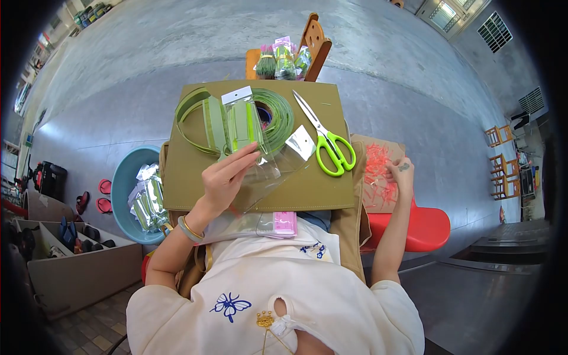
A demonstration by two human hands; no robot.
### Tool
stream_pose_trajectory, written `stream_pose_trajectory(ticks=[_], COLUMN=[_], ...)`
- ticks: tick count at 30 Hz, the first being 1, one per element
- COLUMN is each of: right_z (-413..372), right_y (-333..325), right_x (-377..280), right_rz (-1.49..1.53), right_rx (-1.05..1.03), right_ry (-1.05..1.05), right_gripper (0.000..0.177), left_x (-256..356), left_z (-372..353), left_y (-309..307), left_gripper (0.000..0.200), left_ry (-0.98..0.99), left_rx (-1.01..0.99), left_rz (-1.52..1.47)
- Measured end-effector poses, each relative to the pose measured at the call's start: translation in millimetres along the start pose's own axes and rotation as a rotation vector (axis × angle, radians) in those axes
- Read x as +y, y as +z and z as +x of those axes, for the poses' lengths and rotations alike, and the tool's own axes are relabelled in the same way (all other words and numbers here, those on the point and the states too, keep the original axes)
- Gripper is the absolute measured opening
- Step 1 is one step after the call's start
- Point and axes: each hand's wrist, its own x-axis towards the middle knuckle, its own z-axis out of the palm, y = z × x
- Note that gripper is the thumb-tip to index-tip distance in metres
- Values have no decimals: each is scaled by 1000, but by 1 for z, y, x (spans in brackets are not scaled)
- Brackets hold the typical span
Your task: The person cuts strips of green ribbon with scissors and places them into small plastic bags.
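Note:
My left hand (pixel 228 177), with a bangle at the wrist, is over the olive board (pixel 296 189), its fingertips closed at a clear packet (pixel 239 124) holding green strips. Behind the packet lies a roll of green ribbon (pixel 281 121), its loose end looped to the left. Green-handled scissors (pixel 335 155) rest at the right of the board beside another clear bag with a white header (pixel 300 143). My right hand (pixel 401 171) is off the board's right side, fingers bent together at a pile of small red-pink strips (pixel 377 171) on cardboard. Whatever its fingertips hold is too small to name.
A blue tub (pixel 121 195) of filled packets stands at the left. Bundled green pieces and packets are on a wooden chair (pixel 316 50) beyond the board. A red stool (pixel 429 229) is under the cardboard. Pink packaging (pixel 285 225) lies on my lap.

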Motion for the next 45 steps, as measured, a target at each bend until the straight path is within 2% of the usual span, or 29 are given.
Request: stream_pose_trajectory(ticks=[1,3,5,7,9,12,15,18,20,21,23,26,27,29,32,45], right_z=[-13,-46,-93,-131,-145,-140,-136,-137,-141,-143,-143,-148,-150,-151,-151,-150], right_y=[2,17,46,78,112,135,140,136,141,145,157,155,153,156,164,170], right_x=[-29,-92,-137,-167,-169,-160,-155,-151,-149,-148,-146,-149,-151,-152,-149,-147], right_rz=[134,355,398,470,486,409,460,559,816,938,911,979,1011,1027,1021,1058], right_rx=[80,-9,-197,-336,-325,-155,-158,-323,-453,-513,-475,-664,-764,-778,-752,-707], right_ry=[-165,-459,-643,-960,-1194,-1347,-1378,-1209,-940,-797,-734,-404,-251,-208,-164,-102], right_gripper=[11,12,20,31,29,22,16,12,9,7,6,9,10,11,12,13], left_x=[-2,2,10,7,6,4,-5,-7,-4,1,14,6,4,1,4,1], left_z=[-1,-2,-1,-2,-6,-14,-21,-25,-24,-22,-19,-32,-35,-39,-35,-37], left_y=[0,-2,-5,-2,1,3,2,-1,-3,-3,-2,8,9,7,2,7], left_gripper=[29,31,33,32,28,20,14,10,8,7,7,7,8,9,11,8], left_ry=[21,19,-24,29,9,-93,-114,-125,-150,-259,-479,-507,-606,-806,-1125,-1125], left_rx=[3,-15,-53,-39,-28,-18,-39,-95,-99,-49,53,217,209,186,169,248], left_rz=[0,16,34,-28,-111,-242,-284,-257,-273,-337,-464,-457,-489,-557,-862,-949])
